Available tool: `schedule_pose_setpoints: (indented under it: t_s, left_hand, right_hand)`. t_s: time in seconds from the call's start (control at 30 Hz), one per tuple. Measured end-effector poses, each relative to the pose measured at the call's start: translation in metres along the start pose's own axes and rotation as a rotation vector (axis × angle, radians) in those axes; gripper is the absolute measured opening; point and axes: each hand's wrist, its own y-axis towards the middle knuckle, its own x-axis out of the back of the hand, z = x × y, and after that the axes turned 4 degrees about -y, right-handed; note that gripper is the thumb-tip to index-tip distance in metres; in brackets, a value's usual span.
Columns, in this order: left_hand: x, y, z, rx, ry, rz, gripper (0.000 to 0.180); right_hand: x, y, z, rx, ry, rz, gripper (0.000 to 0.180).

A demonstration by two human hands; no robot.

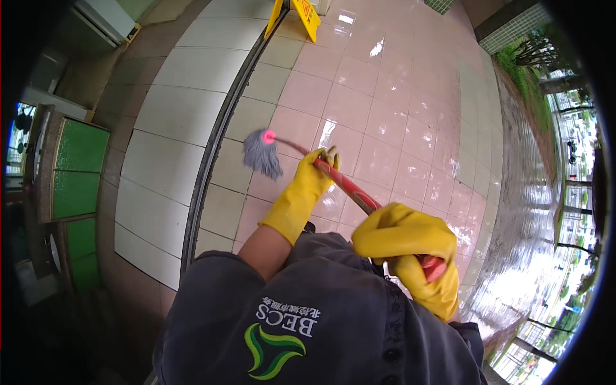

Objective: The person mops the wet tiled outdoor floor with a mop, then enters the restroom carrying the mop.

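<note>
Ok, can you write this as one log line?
left hand: gripping red mop handle | right hand: gripping it too | gray mop head: left of hands

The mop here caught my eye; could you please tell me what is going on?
A person in yellow gloves holds the mop: the left hand is lower on the red handle, the right hand near its upper end. The grey mop head is over the tiles, right of a dark floor strip.

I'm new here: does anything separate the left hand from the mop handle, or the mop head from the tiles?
Only a yellow glove separates the left hand from the mop handle; nothing visible separates the mop head from the tiles.
</note>
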Motion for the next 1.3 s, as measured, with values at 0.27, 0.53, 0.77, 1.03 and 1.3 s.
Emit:
schedule_pose_setpoints:
  t_s: [0.27,0.53,0.77,1.03,1.3]
  left_hand:
    - [-0.078,0.141,-0.040,0.073,0.395,-0.158,0.039]
    - [-0.080,0.257,-0.066,0.027,0.258,-0.288,0.070]
    - [-0.204,0.394,-0.052,0.281,0.276,-0.180,0.068]
    - [-0.287,0.546,0.006,0.048,0.314,-0.584,0.035]
    - [-0.414,0.724,0.055,0.215,0.196,-0.357,0.023]
  right_hand:
    - [0.062,0.115,-0.090,0.108,-0.139,0.207,0.032]
    - [0.211,0.201,-0.139,0.025,-0.183,-0.038,0.030]
    - [0.352,0.305,-0.160,-0.130,-0.078,-0.045,0.027]
    - [0.491,0.409,-0.182,-0.283,0.118,0.020,0.030]
    - [0.558,0.545,-0.212,-0.137,-0.039,-0.354,0.020]
